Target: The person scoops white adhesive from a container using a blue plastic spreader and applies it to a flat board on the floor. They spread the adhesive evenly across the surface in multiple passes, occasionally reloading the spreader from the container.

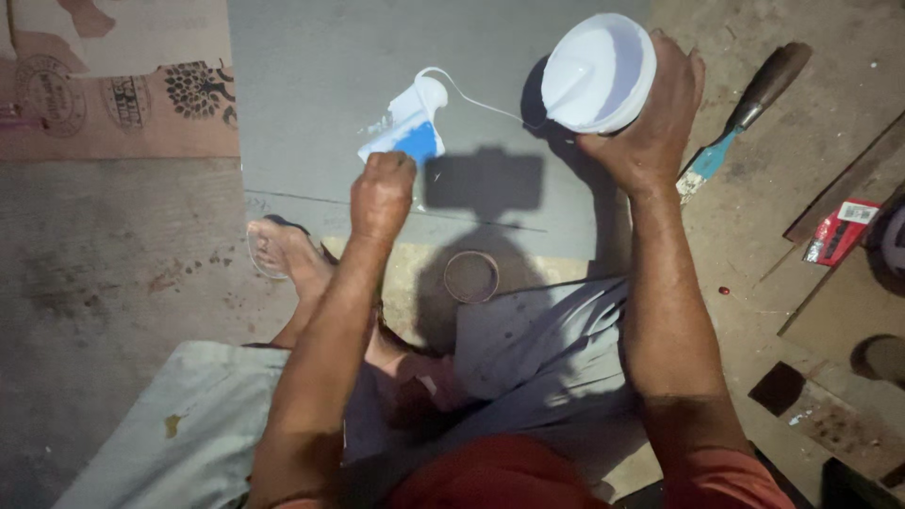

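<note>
The right hand [650, 113] is gripping a tilted tub [599, 71] of white paste, fingers wrapped around it. The left hand [382, 193] is closing in a fist on a blue scraper [407, 132] loaded with paste, over a grey board [330, 85]. A chisel [745, 113] is lying just beside the right hand.

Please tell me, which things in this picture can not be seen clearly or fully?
Head view:
- Handle of the blue scraper: hidden inside the left hand.
- Wall of the white tub: partly covered by the right hand.
- Dark thing beside the red packet: cut off by the right edge.
</note>
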{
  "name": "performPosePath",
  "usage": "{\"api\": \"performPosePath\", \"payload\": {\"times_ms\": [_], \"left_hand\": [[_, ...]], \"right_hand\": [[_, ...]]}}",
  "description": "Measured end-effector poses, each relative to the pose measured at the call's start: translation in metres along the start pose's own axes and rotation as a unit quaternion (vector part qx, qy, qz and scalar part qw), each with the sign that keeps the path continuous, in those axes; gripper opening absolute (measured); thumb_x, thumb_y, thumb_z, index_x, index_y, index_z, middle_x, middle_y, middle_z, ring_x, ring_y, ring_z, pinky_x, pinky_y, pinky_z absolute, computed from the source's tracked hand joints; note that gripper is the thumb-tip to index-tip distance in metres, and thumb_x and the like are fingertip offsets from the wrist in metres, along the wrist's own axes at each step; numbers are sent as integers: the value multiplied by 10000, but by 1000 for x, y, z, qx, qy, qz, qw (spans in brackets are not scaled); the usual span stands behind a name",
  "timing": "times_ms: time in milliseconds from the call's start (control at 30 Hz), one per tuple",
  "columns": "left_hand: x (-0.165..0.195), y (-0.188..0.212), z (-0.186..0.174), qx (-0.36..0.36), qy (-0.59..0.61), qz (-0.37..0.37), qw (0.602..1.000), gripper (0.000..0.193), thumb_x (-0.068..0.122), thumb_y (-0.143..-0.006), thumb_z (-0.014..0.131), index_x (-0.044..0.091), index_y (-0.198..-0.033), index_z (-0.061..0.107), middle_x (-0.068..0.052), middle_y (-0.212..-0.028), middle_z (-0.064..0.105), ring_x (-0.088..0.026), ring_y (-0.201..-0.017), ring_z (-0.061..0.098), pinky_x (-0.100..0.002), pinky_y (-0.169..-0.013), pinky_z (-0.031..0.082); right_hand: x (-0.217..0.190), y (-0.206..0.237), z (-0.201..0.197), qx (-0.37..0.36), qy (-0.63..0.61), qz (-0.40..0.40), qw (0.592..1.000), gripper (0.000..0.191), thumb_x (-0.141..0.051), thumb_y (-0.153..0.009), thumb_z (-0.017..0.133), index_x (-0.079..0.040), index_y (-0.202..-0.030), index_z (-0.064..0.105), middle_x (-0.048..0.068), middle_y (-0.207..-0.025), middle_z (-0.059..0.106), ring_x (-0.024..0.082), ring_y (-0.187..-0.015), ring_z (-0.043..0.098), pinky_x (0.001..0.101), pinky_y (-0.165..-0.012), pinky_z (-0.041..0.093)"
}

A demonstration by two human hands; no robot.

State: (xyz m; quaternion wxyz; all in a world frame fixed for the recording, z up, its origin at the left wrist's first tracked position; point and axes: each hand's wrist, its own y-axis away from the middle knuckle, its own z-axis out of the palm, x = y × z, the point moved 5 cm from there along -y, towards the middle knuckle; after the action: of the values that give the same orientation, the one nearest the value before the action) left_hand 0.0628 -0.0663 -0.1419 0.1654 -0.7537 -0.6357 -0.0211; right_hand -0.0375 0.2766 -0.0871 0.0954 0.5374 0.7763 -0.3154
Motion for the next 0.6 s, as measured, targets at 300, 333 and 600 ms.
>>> {"api": "performPosePath", "payload": {"times_ms": [300,333,600], "left_hand": [[43,21,-40,-20,135,-11,991,122,14,-789,701,81,-881,742,-72,-965,739,-304,-949,698,-421,-806,587],[45,14,-48,0,151,-14,988,143,8,-804,703,70,-924,748,-86,-1001,740,-314,-971,698,-420,-836,579],[57,-58,-79,97,298,-73,947,174,32,-869,781,34,-1041,751,-105,-1073,751,-285,-1012,729,-375,-890,575]], "right_hand": [[-3,-3,1,17,-34,4,999,1120,-323,-665,1019,-48,-1558,401,162,-1517,518,389,-1466,458,577,-1314,215],[-2,-2,1,23,-33,9,999,1121,-308,-654,1010,-37,-1548,391,170,-1531,510,405,-1473,443,568,-1314,222],[-3,-4,8,26,-74,15,997,1051,-280,-692,1021,-59,-1530,427,158,-1457,546,393,-1423,489,540,-1276,332]]}}
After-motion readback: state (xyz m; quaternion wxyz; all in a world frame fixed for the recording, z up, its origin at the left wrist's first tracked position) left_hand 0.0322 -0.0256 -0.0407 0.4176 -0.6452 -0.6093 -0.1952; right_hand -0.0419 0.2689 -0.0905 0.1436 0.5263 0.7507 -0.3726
